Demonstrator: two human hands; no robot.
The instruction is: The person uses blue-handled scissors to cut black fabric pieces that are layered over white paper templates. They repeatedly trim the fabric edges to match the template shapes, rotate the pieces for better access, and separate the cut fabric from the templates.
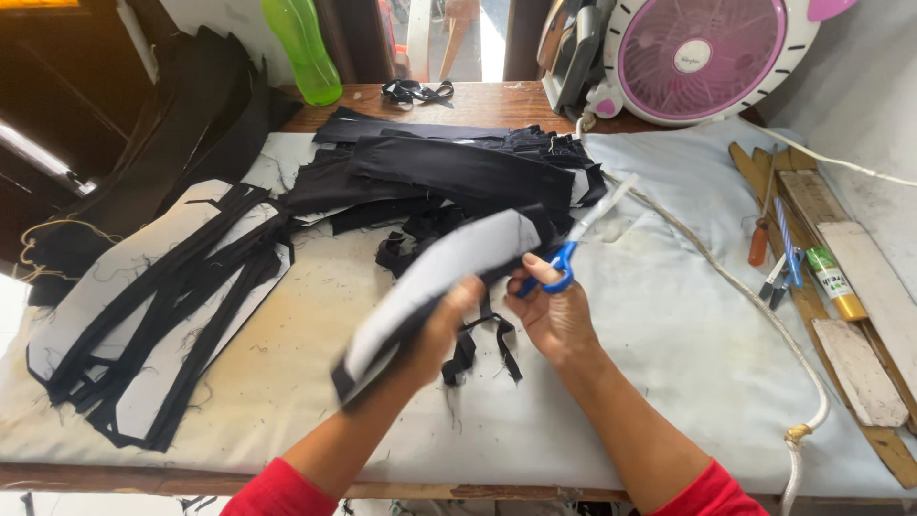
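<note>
Left hand (447,325) grips the lower middle of one grey-white fabric piece (439,277) with black backing, fingers closed round its edge; the piece is held up off the worktop (669,334), long axis running from lower left near my forearm up to the right, its upper end touching the scissors. Right hand (554,311) sits just beside it, closed through the blue handles of one pair of scissors (578,244), blades pointing up and right, away from me, seemingly partly open at the piece's upper right edge, though blur makes that hard to tell. So the piece lies left of the scissors, and the right hand is nearer the cutting end. Counts, left to right: one stack of grey pieces with black strips (153,315) flat at far left, exact number unclear; one green bottle (304,48); one heap of black fabric (449,172) behind my hands; one pink fan (702,53); one white rope (755,306); several wooden slats (860,277) and a few small tools at far right.
</note>
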